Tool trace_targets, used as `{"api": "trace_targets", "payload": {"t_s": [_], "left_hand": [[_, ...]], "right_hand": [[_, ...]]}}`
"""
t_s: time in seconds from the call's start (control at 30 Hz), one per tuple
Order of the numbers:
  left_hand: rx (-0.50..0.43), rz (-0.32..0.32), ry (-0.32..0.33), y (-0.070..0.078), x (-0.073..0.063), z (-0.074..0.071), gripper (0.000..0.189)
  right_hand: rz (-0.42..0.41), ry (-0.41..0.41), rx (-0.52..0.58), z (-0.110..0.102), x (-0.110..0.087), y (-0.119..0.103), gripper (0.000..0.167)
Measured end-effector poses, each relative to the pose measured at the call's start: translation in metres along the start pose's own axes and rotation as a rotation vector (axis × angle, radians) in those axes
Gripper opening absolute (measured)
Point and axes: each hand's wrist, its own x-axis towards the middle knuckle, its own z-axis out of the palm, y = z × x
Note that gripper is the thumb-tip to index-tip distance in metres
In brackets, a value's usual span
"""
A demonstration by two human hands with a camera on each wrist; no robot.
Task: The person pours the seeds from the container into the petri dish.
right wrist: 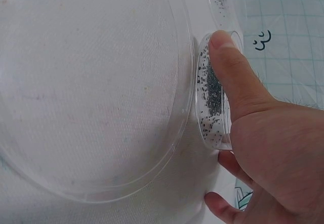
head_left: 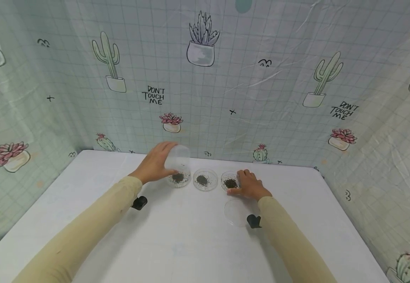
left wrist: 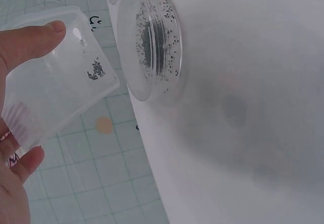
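— Sitting where, the dishes?

— Lining up in a row toward the far edge of the white table (head_left: pixel 191 243), just before the cactus-print backdrop (head_left: pixel 226 78): left dish (head_left: pixel 178 179), middle dish (head_left: pixel 205 180), right dish (head_left: pixel 230 181), each carrying a dark heap of seeds. Standing close beside one another, not stacked.

— Anything else lying about?

— Lying flat just nearer than the right dish, a clear lid (head_left: pixel 238 212), empty, its rim almost meeting that dish in the right wrist view. Also showing at each forearm, a small black wrist mount.

— Blocking anything?

— Covering part of the right dish, the right hand (head_left: pixel 249 184); hiding the far side of the left dish in the head view, the clear cup (head_left: pixel 178 159).

— And the left hand?

— Wrapping around the clear cup, left hand (head_left: pixel 155 163) holding it tilted just above the left dish. Pressing on the cup wall, thumb (left wrist: pixel 35 39) on one side, other fingers on the opposite side. Clinging inside the cup, a few dark seeds. Hovering apart from the dish, not touching it, judging by the left wrist view.

— The right hand, gripping or loose?

— Pinching the right dish by its rim: thumb (right wrist: pixel 230 72) lying across the near edge, remaining fingers curling round the far side, mostly hidden. Resting on the table, the dish, with seeds scattered inside under the thumb.
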Motion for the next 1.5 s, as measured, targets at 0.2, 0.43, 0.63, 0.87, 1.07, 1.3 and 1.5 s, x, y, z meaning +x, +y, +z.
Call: {"api": "trace_targets", "payload": {"t_s": [0.2,0.43,0.63,0.87,1.07,1.3,1.5], "left_hand": [[0.002,-0.004,0.019,-0.005,-0.005,-0.003,0.101],[-0.006,0.008,0.045,-0.012,-0.013,-0.006,0.098],[-0.013,-0.043,0.05,-0.019,-0.02,-0.007,0.096],[-0.048,-0.108,0.044,-0.025,-0.026,-0.011,0.097],[-0.069,-0.138,0.023,-0.029,-0.032,-0.013,0.097],[-0.061,-0.163,0.025,-0.037,-0.037,-0.011,0.098],[-0.064,-0.209,-0.003,-0.043,-0.042,-0.01,0.102]], "right_hand": [[-0.004,-0.002,0.0,-0.001,0.0,0.0,0.096],[-0.008,-0.001,-0.002,-0.002,0.0,-0.002,0.096],[-0.007,-0.009,-0.011,0.0,0.002,0.0,0.098],[-0.015,-0.006,-0.003,-0.001,0.001,0.0,0.096],[-0.011,-0.008,0.002,0.0,0.002,0.0,0.096],[-0.016,-0.013,0.001,0.0,0.002,0.0,0.097],[-0.017,-0.008,0.009,-0.003,-0.002,-0.002,0.095]]}}
